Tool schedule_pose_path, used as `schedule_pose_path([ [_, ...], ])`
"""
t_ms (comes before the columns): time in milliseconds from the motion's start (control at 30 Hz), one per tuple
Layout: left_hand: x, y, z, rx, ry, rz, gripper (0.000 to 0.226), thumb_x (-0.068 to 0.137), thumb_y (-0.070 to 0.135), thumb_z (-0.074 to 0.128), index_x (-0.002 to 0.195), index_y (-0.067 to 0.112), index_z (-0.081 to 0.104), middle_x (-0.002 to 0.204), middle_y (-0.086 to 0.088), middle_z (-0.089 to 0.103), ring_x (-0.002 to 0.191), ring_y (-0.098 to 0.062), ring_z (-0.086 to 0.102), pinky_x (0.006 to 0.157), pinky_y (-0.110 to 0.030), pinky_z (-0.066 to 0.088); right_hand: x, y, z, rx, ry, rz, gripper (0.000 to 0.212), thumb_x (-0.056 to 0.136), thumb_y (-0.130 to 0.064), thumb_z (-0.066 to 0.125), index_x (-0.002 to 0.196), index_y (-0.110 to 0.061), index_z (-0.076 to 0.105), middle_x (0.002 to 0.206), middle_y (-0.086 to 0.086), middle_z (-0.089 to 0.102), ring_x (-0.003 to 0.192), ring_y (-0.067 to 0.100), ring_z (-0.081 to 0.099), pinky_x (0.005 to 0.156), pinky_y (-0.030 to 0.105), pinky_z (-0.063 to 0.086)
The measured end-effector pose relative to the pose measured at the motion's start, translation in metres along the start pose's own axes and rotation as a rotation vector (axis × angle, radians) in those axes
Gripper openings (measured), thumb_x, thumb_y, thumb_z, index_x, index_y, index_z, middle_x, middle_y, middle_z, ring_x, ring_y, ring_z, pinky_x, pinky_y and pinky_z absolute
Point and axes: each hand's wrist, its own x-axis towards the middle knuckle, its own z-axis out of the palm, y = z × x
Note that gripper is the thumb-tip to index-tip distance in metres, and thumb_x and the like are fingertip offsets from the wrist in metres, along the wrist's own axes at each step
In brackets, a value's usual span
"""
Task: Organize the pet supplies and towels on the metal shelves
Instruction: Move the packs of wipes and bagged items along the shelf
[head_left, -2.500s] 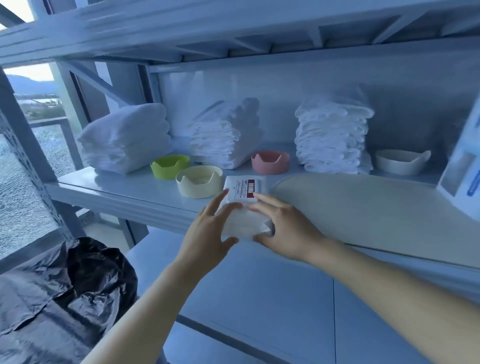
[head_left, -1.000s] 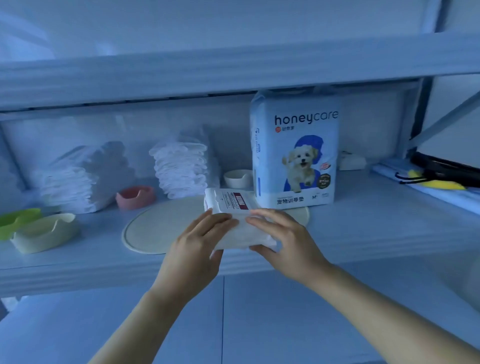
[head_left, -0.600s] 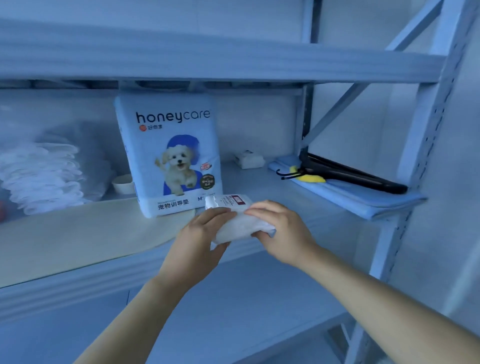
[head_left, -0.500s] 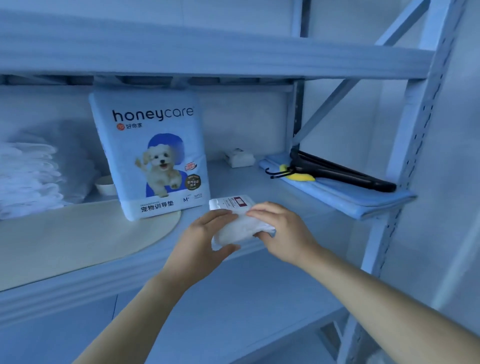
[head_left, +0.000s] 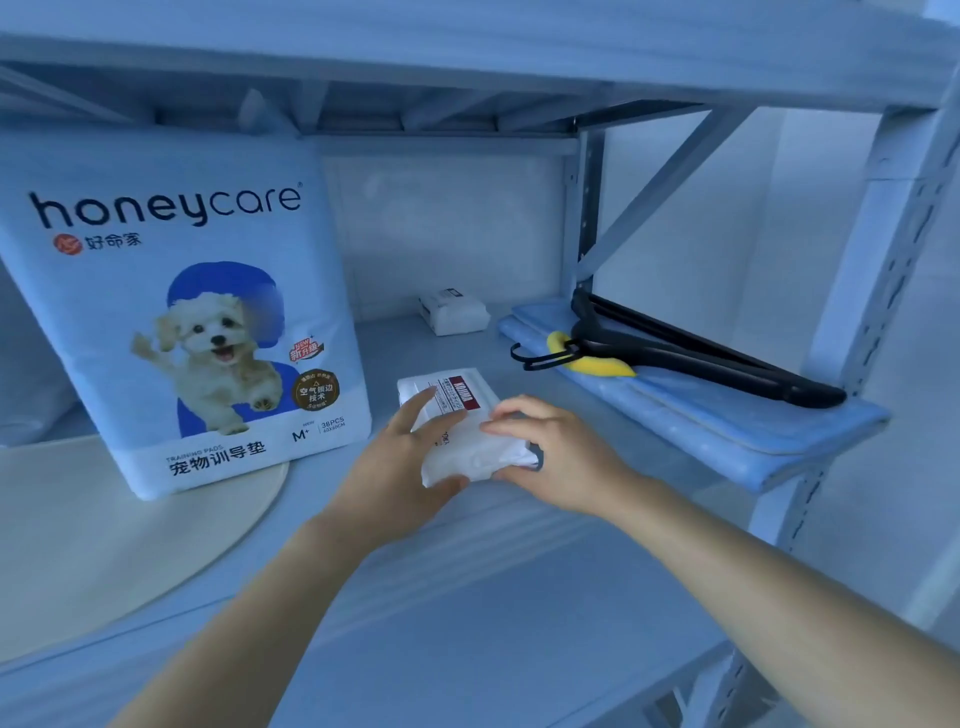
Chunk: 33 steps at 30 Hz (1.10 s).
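Two hands, our left hand (head_left: 400, 467) and right hand (head_left: 556, 460), clasp the white packet (head_left: 460, 415) at frame centre, low over the shelf (head_left: 441, 551). Pushed back carelessly toward the matching packet (head_left: 453, 314), upper centre, it could, we judge, snag the hangers (head_left: 675, 353).

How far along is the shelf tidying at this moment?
Looks done: the honeycare bag stands upright on the shelf, a small white pack sits at the back, hangers lie on the blue mat. In hand: left hand and right hand hold a labelled pack over the shelf. Left: setting it down, perhaps beside the back one.
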Motion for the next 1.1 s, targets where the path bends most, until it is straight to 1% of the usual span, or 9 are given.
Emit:
schedule_pose_path([
  [67, 0.016, -0.008, -0.002, 0.002, -0.052, -0.026, 0.067, 0.083, 0.037, 0.066, 0.141, 0.038, 0.032, 0.154, 0.009, 0.012, 0.13, -0.017, 0.041, 0.1, -0.03, 0.039, 0.014, 0.007, -0.003, 0.001, -0.04, 0.016, 0.048, 0.074, -0.027, 0.079, 0.118, -0.018, 0.065, 0.129, -0.005, 0.05, 0.109, 0.012, 0.054, 0.084, 0.014, 0.037],
  [200, 0.042, -0.021, -0.003, 0.013, -0.094, -0.03, 0.067, 0.084, 0.034, 0.065, 0.14, 0.041, 0.029, 0.153, 0.012, 0.015, 0.133, -0.012, 0.036, 0.099, -0.025, 0.035, 0.035, 0.015, 0.0, -0.006, -0.08, 0.091, 0.058, 0.073, -0.036, 0.078, 0.126, -0.024, 0.058, 0.138, -0.01, 0.042, 0.12, 0.006, 0.046, 0.088, 0.013, 0.036],
  [400, 0.062, -0.034, 0.005, 0.021, -0.155, -0.066, 0.074, 0.084, 0.038, 0.065, 0.142, 0.046, 0.02, 0.156, 0.014, 0.004, 0.137, -0.012, 0.031, 0.102, -0.029, 0.037, 0.053, 0.027, 0.012, 0.012, -0.053, 0.114, 0.049, 0.078, -0.018, 0.073, 0.125, -0.019, 0.059, 0.141, -0.004, 0.043, 0.119, 0.014, 0.051, 0.085, 0.014, 0.037],
  [500, 0.062, -0.036, 0.009, -0.019, -0.083, -0.072, 0.063, 0.09, 0.031, 0.059, 0.141, 0.045, 0.025, 0.156, 0.013, 0.008, 0.137, -0.012, 0.031, 0.102, -0.03, 0.038, 0.057, 0.029, 0.018, 0.026, 0.002, 0.132, 0.043, 0.079, -0.012, 0.07, 0.121, -0.018, 0.062, 0.138, -0.005, 0.047, 0.106, 0.016, 0.057, 0.079, 0.011, 0.038],
  [600, 0.064, -0.037, 0.008, -0.09, 0.043, -0.083, 0.05, 0.092, 0.019, 0.055, 0.135, 0.041, 0.042, 0.153, 0.012, 0.022, 0.13, -0.014, 0.042, 0.096, -0.028, 0.041, 0.065, 0.026, 0.021, 0.027, 0.063, 0.117, 0.038, 0.081, -0.009, 0.068, 0.119, -0.014, 0.064, 0.131, -0.004, 0.053, 0.088, 0.015, 0.057, 0.071, 0.003, 0.034],
  [700, 0.069, -0.042, 0.0, -0.102, 0.14, -0.059, 0.043, 0.092, 0.015, 0.056, 0.13, 0.036, 0.051, 0.148, 0.011, 0.035, 0.129, -0.014, 0.044, 0.1, -0.025, 0.036, 0.079, 0.021, 0.02, 0.042, 0.116, 0.092, 0.035, 0.081, -0.01, 0.07, 0.116, -0.011, 0.065, 0.124, -0.002, 0.058, 0.097, 0.018, 0.06, 0.076, 0.008, 0.036],
  [867, 0.076, -0.045, -0.011, -0.135, 0.235, -0.051, 0.042, 0.091, 0.012, 0.056, 0.127, 0.032, 0.055, 0.146, 0.008, 0.04, 0.13, -0.015, 0.043, 0.099, -0.025, 0.038, 0.102, 0.017, 0.013, 0.006, 0.123, 0.035, 0.033, 0.082, -0.013, 0.07, 0.115, -0.015, 0.066, 0.124, -0.004, 0.059, 0.091, 0.013, 0.057, 0.074, 0.01, 0.035],
  [967, 0.086, -0.041, -0.019, -0.126, 0.301, -0.042, 0.042, 0.091, 0.009, 0.055, 0.127, 0.029, 0.056, 0.145, 0.006, 0.041, 0.128, -0.017, 0.046, 0.097, -0.027, 0.041, 0.116, 0.015, 0.001, -0.006, 0.146, 0.001, 0.032, 0.081, -0.012, 0.071, 0.113, -0.014, 0.067, 0.122, -0.002, 0.06, 0.09, 0.01, 0.055, 0.072, 0.003, 0.033],
  [1100, 0.104, -0.034, -0.032, -0.102, 0.362, -0.044, 0.042, 0.091, 0.007, 0.054, 0.127, 0.028, 0.056, 0.145, 0.005, 0.041, 0.121, -0.018, 0.052, 0.09, -0.022, 0.038, 0.137, 0.016, -0.014, -0.002, 0.169, -0.032, 0.031, 0.081, -0.012, 0.071, 0.112, -0.012, 0.067, 0.121, 0.0, 0.061, 0.081, 0.007, 0.051, 0.07, -0.004, 0.031],
])
